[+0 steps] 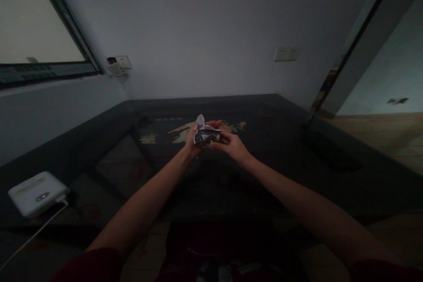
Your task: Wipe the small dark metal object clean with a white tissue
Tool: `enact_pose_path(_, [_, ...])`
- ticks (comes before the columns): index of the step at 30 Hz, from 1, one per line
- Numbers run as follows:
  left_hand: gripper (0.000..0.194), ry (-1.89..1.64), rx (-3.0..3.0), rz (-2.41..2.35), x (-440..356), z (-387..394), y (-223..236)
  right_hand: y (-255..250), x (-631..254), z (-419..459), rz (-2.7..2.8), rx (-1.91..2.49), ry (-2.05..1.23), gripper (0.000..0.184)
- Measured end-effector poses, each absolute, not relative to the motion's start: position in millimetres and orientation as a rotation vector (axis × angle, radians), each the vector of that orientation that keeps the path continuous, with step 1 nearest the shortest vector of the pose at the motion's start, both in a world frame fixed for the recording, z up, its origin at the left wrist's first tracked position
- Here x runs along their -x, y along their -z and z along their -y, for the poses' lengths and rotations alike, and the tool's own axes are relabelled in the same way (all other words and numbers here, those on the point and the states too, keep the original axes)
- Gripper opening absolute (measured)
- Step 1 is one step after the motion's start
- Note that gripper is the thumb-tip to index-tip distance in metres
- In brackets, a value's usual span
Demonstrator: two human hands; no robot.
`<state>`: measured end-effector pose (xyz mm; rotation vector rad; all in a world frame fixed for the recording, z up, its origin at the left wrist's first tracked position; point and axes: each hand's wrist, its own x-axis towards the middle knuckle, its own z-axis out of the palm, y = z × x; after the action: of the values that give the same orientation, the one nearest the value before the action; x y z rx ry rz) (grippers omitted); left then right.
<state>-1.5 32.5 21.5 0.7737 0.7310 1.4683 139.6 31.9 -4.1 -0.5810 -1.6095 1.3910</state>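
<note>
Both my arms reach forward over a dark glass-topped table [264, 114]. Between my hands is a small crinkled silvery wrapper [205, 134] with something dark inside. My left hand [193, 141] is closed around its left side, with the torn white end sticking up above the fingers. My right hand [233, 144] pinches its right end. The wrapper is held a little above the table's surface.
A white box-shaped device [36, 191] with a white cable [36, 232] lies on the table at the near left. Wall sockets [119, 65] sit by a dark-framed window, another socket [286, 53] on the back wall. A doorway opens at the right.
</note>
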Motion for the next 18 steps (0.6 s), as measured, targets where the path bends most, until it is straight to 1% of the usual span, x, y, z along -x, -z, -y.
enact_pose_path(3, [0.037, -1.561, -0.793, -0.715, -3, -32, -16, 3, -140, -32, 1.596, 0.567, -1.37, 0.05])
enact_pose_path(6, [0.041, -1.664, -0.852, -0.806, -7, -29, -11, 4, -141, -33, 1.601, 0.604, -1.311, 0.048])
enact_pose_path(11, [0.034, -1.9, -1.17, -1.108, -12, -20, -4, 8, -139, -37, 1.588, 0.653, -1.246, 0.05])
enact_pose_path(15, [0.034, -1.975, -1.49, -1.077, -14, -15, -2, 14, -138, -38, 1.553, 0.676, -1.239, 0.048])
enact_pose_path(18, [0.031, -1.929, -1.464, -1.075, -12, -18, -2, 15, -137, -37, 1.542, 0.677, -1.254, 0.047])
